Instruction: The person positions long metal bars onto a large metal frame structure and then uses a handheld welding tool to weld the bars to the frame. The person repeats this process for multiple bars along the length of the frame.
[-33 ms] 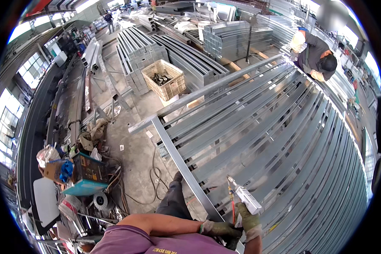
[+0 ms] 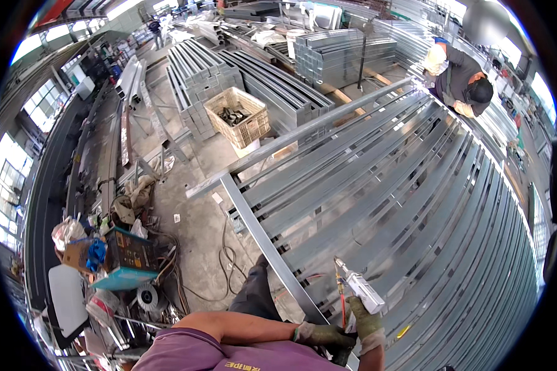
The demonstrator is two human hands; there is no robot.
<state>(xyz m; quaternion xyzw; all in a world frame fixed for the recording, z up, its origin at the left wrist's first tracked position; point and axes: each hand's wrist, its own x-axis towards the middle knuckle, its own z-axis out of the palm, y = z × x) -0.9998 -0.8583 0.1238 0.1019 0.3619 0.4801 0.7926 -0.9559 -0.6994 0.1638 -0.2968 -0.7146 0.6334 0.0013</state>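
My right hand (image 2: pixel 366 320) wears an olive work glove and is wrapped round the grip of a white welding gun (image 2: pixel 363 292). Its thin nozzle points up and left, above the flat bars of a large metal frame (image 2: pixel 244 213). A red-and-yellow line (image 2: pixel 341 294) runs along the gun's left side. Close beside it, my left hand (image 2: pixel 323 334), gloved too, lies near the frame's near edge. The fingers curl toward a dark object (image 2: pixel 341 353) below the gun; what they grip is partly hidden.
Another person (image 2: pixel 461 80) bends over the frame's far right corner. A crate of metal pieces (image 2: pixel 254 123) stands beyond the frame, near stacked metal tubes (image 2: pixel 204 80). To my left are a teal-and-black machine (image 2: pixel 127 263) and a wire spool (image 2: pixel 147 298); cables (image 2: pixel 229 266) loop on the floor.
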